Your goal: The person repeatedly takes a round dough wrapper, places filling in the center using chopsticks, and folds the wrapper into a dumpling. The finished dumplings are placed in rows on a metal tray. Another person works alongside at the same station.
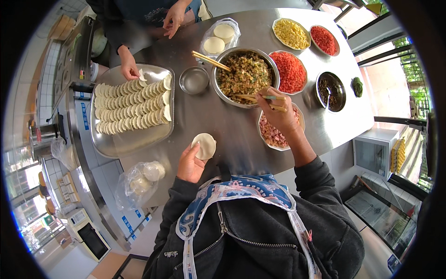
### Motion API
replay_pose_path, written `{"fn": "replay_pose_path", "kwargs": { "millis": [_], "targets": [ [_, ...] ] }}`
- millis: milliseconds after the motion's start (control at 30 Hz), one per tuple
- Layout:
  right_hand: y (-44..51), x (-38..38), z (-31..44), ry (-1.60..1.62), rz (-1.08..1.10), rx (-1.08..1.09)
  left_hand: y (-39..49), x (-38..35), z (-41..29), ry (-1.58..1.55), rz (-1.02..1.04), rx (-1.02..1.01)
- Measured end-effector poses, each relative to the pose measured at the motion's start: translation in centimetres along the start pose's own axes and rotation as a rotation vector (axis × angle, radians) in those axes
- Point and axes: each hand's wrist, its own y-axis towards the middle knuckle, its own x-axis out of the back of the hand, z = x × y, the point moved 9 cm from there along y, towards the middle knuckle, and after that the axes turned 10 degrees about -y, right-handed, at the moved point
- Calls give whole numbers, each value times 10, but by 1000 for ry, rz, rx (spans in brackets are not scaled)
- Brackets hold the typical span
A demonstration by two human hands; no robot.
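Observation:
A round dough wrapper (205,146) rests on the fingers of my left hand (191,164), the thumb over its edge. My right hand (278,113) grips a pair of wooden chopsticks (256,97), whose tips reach into the chopped filling (244,76) in a steel bowl (216,91). Another pair of chopsticks (210,60) leans on that bowl's left rim. Left of it stands a small steel bowl (194,81). Rows of folded dumplings (132,104) lie on a metal tray (115,148). Bagged wrappers (148,176) lie beside my left forearm.
Across the steel table (230,129), a co-worker's hand (129,66) holds a dumpling at the tray; their other hand (174,19) is raised. More wrappers (219,36) lie in plastic. Bowls of red bits (287,71), yellow bits (292,34), diced pink pieces (275,134) and dark seasoning (329,92) stand right.

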Motion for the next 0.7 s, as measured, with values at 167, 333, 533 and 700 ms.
{"fn": "replay_pose_path", "kwargs": {
  "millis": [167,333,533,700],
  "targets": [
    [5,-13,8,63,96,129,3,3,0,6,-19,10],
    [4,5,6,74,31,152,6,7,1,15,-34,13],
    [1,12,-1,-31,0,97,9,6,-3,21,-13,6],
    [-2,6,-17,-17,-67,-30,10,6,-6,9,-10,10]
  ]
}}
